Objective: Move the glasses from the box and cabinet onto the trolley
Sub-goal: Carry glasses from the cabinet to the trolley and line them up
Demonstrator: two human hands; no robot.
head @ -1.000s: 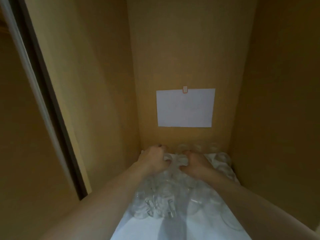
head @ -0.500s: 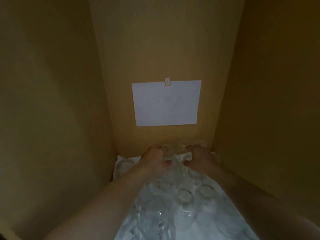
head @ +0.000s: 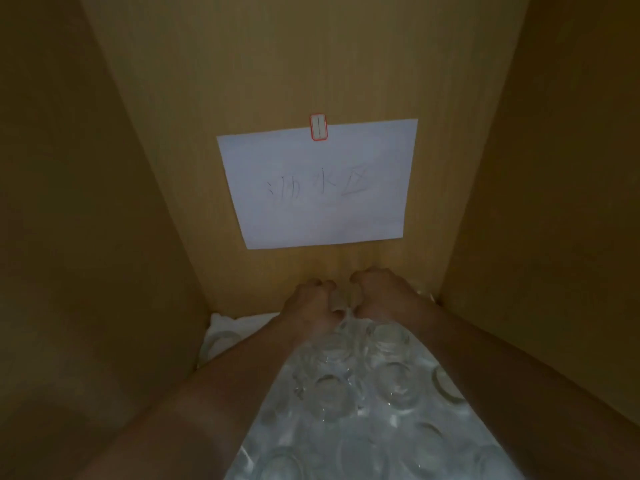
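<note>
The glasses were clear, small tumblers, standing packed together on a white cloth inside the wooden cabinet; I could not count them exactly in the glare. Two hands reached to the back row: the left hand and the right hand, fingers curled, each seemingly around a glass. One sheet of paper hung above.

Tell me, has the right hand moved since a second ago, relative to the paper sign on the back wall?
Yes. The right hand has moved deeper into the cabinet, closer beneath the paper sign at the back wall.
</note>
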